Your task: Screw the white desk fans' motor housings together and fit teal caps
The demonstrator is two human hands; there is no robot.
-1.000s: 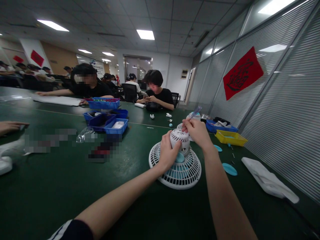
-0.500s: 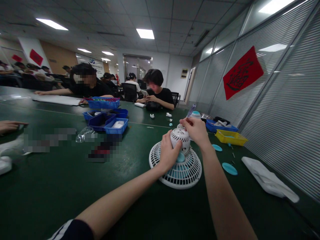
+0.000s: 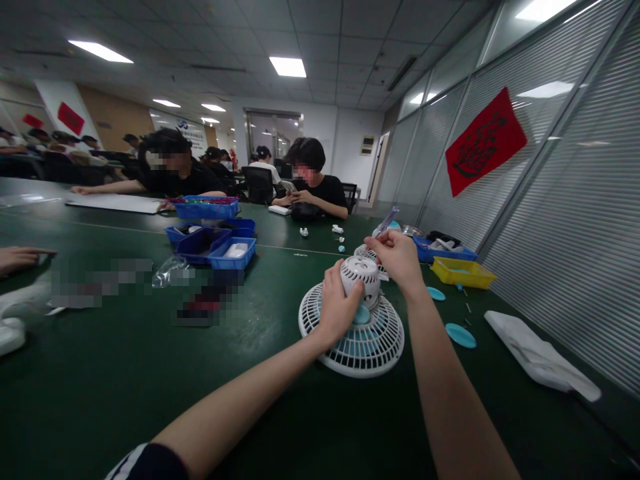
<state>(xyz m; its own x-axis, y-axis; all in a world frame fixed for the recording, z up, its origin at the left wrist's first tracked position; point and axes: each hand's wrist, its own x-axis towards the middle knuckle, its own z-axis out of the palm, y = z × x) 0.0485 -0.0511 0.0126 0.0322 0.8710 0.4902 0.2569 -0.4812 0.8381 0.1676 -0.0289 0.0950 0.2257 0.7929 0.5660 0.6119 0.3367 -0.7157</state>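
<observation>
A small white fan (image 3: 361, 343) lies grille-down on the green table (image 3: 125, 373), its blue blades showing through the grille. My left hand (image 3: 337, 308) is closed round the white motor housing (image 3: 361, 275) on top of it. Just above the housing, my right hand (image 3: 399, 256) grips a screwdriver (image 3: 386, 221) with a clear handle, its tip pointing down at the housing. A second white fan grille (image 3: 367, 253) sits right behind my right hand.
Blue round caps (image 3: 461, 335) and small screws lie to the right, beside a yellow tray (image 3: 463, 273) and a white cloth (image 3: 540, 357). Blue bins (image 3: 215, 243) stand mid-table. Two people sit across the table; another person's hand (image 3: 20, 258) rests at the far left.
My right hand has shifted slightly while working the screwdriver over the housing; its handle has tilted a little. My left hand keeps its hold on the housing.
</observation>
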